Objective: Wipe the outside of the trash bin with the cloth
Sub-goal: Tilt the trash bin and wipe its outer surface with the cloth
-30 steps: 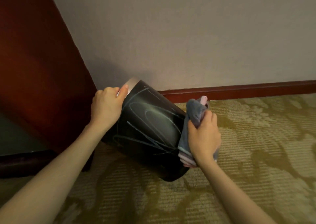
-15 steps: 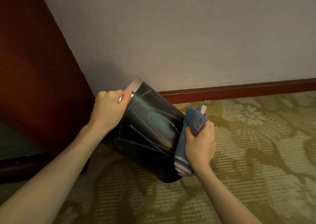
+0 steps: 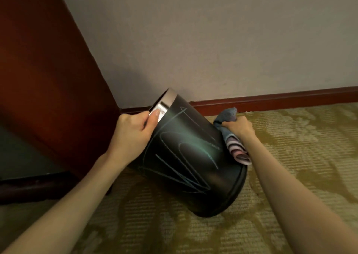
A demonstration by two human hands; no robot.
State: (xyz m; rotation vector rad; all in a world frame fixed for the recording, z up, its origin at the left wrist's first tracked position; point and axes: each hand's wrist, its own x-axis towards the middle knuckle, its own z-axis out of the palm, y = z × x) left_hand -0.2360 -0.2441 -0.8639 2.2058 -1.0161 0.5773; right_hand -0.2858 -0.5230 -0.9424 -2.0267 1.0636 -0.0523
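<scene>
A black round trash bin with a silver rim and pale chalk-like scribbles on its side is tilted on the carpet, mouth toward the wall corner. My left hand grips its rim at the upper left. My right hand holds a folded grey cloth with pink stripes pressed against the bin's right side, near the wall side. The inside of the bin is hidden.
A dark red wooden panel rises on the left, close to the bin's mouth. A beige wall with a red-brown skirting board runs behind. Patterned yellow-green carpet stretches to the right and toward me.
My right hand has slid the cloth from the bin's near right side up and back along the right side toward the wall. The left hand keeps its grip on the rim.
</scene>
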